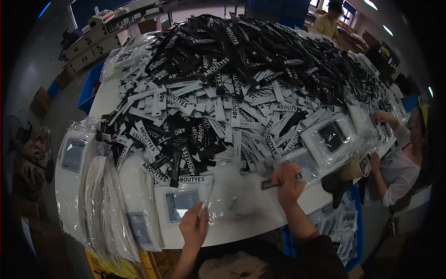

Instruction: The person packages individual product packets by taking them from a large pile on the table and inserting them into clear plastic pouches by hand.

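Observation:
My left hand (pixel 194 226) pinches the edge of a clear plastic bag (pixel 223 204) at the table's front edge. The bag's middle is smeared by motion. To the right, my right hand (pixel 289 183) is closed round a black printed strip (pixel 270 183), its lettering partly hidden by my fingers. Just left of the bag lies a flat white package with a grey printed panel (pixel 181 204). A white lettered strip (pixel 190 179) rests at that package's top edge. Beyond both hands spreads a big heap of black and white lettered strips (pixel 234 111).
Filled clear bags (pixel 107 200) are stacked at the left, more bagged packs (pixel 330 137) at the right. A blue bin (pixel 358 228) with packets stands below the table's right side. A co-worker (pixel 395 172) works at the right; another person (pixel 327 23) stands far back.

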`<act>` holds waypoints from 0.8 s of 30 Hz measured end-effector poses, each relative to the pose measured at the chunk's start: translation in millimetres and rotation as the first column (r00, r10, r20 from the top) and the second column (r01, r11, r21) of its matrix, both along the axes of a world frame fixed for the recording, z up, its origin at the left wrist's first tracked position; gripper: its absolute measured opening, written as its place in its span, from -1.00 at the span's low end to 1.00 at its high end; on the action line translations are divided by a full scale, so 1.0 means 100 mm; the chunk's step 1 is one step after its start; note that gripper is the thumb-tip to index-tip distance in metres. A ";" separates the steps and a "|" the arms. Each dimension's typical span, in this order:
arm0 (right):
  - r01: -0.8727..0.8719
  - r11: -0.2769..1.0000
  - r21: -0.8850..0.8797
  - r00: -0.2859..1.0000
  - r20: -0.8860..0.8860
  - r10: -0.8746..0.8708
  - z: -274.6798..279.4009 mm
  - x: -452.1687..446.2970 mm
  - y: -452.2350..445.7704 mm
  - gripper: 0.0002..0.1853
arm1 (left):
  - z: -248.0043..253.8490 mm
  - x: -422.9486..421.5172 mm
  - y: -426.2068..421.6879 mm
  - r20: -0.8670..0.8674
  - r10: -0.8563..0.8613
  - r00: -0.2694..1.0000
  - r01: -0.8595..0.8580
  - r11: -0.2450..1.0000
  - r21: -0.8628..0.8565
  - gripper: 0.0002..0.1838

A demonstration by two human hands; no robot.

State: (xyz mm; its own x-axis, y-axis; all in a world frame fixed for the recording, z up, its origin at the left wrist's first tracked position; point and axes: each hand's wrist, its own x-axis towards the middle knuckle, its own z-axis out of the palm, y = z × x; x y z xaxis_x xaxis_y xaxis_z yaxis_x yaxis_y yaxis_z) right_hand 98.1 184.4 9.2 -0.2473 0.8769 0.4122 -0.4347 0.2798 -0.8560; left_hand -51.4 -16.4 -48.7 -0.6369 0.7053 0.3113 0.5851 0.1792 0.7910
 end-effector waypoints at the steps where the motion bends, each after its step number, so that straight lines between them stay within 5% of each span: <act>1: -0.006 1.000 -0.010 0.997 -0.075 0.006 0.04 0.23 -0.14 -0.74 | -0.02 0.00 -0.01 0.066 0.033 0.997 -0.030 0.999 -0.034 -0.80; 3: -0.007 1.000 -0.024 0.989 -0.147 0.004 0.01 0.49 -0.33 -0.74 | -0.05 -0.01 -0.02 0.039 0.049 0.998 -0.048 0.998 -0.041 -0.84; 5: 0.276 0.931 0.239 0.951 0.075 -0.301 -0.12 0.66 -0.46 -0.74 | -0.03 -0.01 -0.03 0.011 0.053 0.999 -0.053 0.997 -0.052 -0.87; 7: 0.176 0.888 0.424 0.718 0.562 -0.410 -0.46 0.92 -0.53 -0.77 | 0.07 -0.01 -0.05 0.296 0.083 0.952 -0.075 0.996 -0.038 -0.87; 9: 0.248 0.837 0.487 0.690 0.518 -0.505 -0.54 0.90 -0.58 -0.83 | 0.01 0.02 -0.07 0.338 0.140 0.931 -0.162 0.986 0.040 -0.84; 11: 0.394 0.917 0.070 0.909 0.120 -0.400 -0.64 0.94 -0.69 -0.89 | 0.10 0.06 -0.07 0.224 0.225 0.948 -0.284 0.917 0.281 -0.83; 13: 0.446 0.892 0.078 0.885 0.112 -0.452 -0.57 0.85 -0.68 -0.91 | 0.23 0.17 -0.12 0.205 0.265 0.942 -0.313 0.915 0.255 -0.82; 15: 0.392 0.920 0.027 0.699 0.641 -0.316 -0.68 0.87 -0.63 -0.77 | 0.30 0.26 -0.13 0.214 0.195 0.957 -0.253 0.922 0.292 -0.82; 16: 0.398 0.901 0.173 0.660 0.627 -0.413 -0.85 0.90 -0.60 -0.76 | 0.32 0.28 -0.11 0.210 0.197 0.958 -0.254 0.920 0.297 -0.82; 19: 0.320 0.934 0.158 0.707 0.616 -0.347 -0.73 0.88 -0.74 -0.78 | 0.34 0.39 -0.11 0.065 0.003 0.998 -0.018 0.974 0.225 -0.82; 21: 0.200 0.980 -0.012 0.820 0.549 -0.160 -0.66 0.56 -0.87 -0.74 | 0.38 0.44 -0.07 0.000 -0.092 0.996 0.090 0.981 0.170 -0.75; 23: -0.242 0.969 0.052 0.804 0.569 0.170 -0.09 0.22 -0.83 -0.71 | 0.40 0.48 -0.03 -0.136 -0.287 0.948 0.302 0.948 0.100 -0.67; 24: -0.245 0.968 0.055 0.806 0.566 0.172 0.00 0.14 -0.80 -0.71 | 0.40 0.46 -0.04 -0.141 -0.283 0.949 0.298 0.949 0.101 -0.67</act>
State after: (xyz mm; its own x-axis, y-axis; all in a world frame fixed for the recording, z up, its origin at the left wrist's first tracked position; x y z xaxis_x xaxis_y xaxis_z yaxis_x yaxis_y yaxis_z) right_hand 111.7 104.7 9.3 -0.6365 0.7305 0.2475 0.0420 0.3533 -0.9346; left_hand -5.2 -20.6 -8.6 -0.3612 0.8067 0.4678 0.6916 -0.1047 0.7147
